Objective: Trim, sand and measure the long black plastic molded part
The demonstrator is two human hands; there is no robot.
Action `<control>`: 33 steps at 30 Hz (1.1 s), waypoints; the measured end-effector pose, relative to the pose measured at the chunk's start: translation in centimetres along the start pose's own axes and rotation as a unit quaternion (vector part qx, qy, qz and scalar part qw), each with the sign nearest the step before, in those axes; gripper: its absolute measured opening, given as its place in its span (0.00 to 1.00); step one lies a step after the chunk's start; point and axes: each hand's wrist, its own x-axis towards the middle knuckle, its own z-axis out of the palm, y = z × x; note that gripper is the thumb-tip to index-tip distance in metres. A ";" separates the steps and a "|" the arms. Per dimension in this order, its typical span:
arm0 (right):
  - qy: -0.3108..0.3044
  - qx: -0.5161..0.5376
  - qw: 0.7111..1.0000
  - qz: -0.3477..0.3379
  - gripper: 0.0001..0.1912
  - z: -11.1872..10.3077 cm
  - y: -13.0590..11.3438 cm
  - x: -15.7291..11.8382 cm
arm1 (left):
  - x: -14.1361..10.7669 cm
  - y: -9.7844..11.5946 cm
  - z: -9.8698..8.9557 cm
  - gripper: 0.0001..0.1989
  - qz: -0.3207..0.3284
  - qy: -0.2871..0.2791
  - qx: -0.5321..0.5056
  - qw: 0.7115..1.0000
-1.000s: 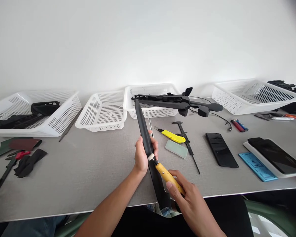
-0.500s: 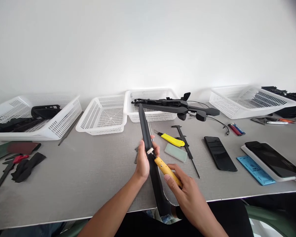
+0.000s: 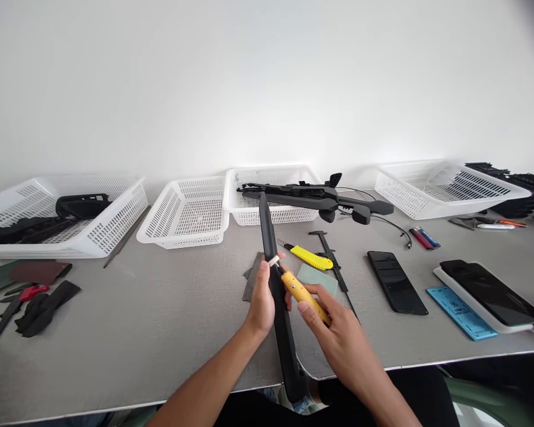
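My left hand [image 3: 261, 299] grips a long black plastic strip [image 3: 269, 237] near its middle. The strip slants up from my lap toward the far baskets. My right hand [image 3: 333, 335] holds a yellow-handled tool [image 3: 303, 295]. The tool's pale tip [image 3: 273, 261] rests against the strip just above my left thumb. A dark thin piece [image 3: 253, 276] lies flat on the table to the left of my left hand.
Several white baskets line the back: one with black parts [image 3: 115, 216], an empty one [image 3: 184, 210], one under a black assembly [image 3: 320, 198], another [image 3: 449, 187]. A yellow utility knife [image 3: 309, 256], caliper [image 3: 333, 261], grey block [image 3: 323, 276], phones [image 3: 396, 273] [image 3: 489, 290] and blue ruler [image 3: 460, 305] lie right.
The tool's tip has slid up along the strip, and both hands with the strip have shifted slightly right and away. The dark thin piece on the table has come into view.
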 end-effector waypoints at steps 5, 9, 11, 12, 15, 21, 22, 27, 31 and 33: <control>-0.014 -0.003 1.000 -0.003 0.26 -0.2 0.3 0.7 | -0.2 0.0 -0.1 0.34 -0.020 -0.001 0.039 0.999; -0.010 -0.011 1.000 0.003 0.28 -0.4 0.6 1.3 | -0.3 0.1 -0.1 0.36 -0.027 -0.007 0.070 0.997; -0.006 -0.012 1.000 0.002 0.29 -0.4 0.5 1.6 | -0.3 0.1 -0.1 0.34 -0.026 -0.009 0.080 0.996; -0.003 -0.012 1.000 0.000 0.29 -0.4 0.4 1.8 | -0.3 0.1 -0.1 0.34 -0.026 -0.011 0.083 0.996; 0.007 -0.013 1.000 -0.006 0.29 -0.5 0.1 2.3 | -0.2 -0.1 -0.2 0.33 -0.024 -0.026 0.098 0.995; 0.034 -0.013 0.999 -0.008 0.29 -0.5 0.4 3.2 | -0.3 -0.1 -0.1 0.31 -0.022 -0.043 0.099 0.994; 0.038 -0.013 0.999 -0.005 0.29 -0.5 0.5 3.4 | -0.3 0.0 -0.1 0.30 -0.025 -0.048 0.096 0.994; 0.058 0.002 0.998 -0.005 0.28 -0.5 0.8 4.1 | -0.5 -0.1 -0.1 0.28 -0.016 -0.066 0.090 0.994; 0.084 0.018 0.996 0.000 0.28 -0.6 0.7 4.6 | -0.6 -0.5 -0.3 0.25 -0.022 -0.098 0.125 0.987; 0.093 0.024 0.995 0.001 0.28 -0.7 0.6 4.9 | -0.7 -0.5 -0.4 0.24 -0.026 -0.106 0.134 0.985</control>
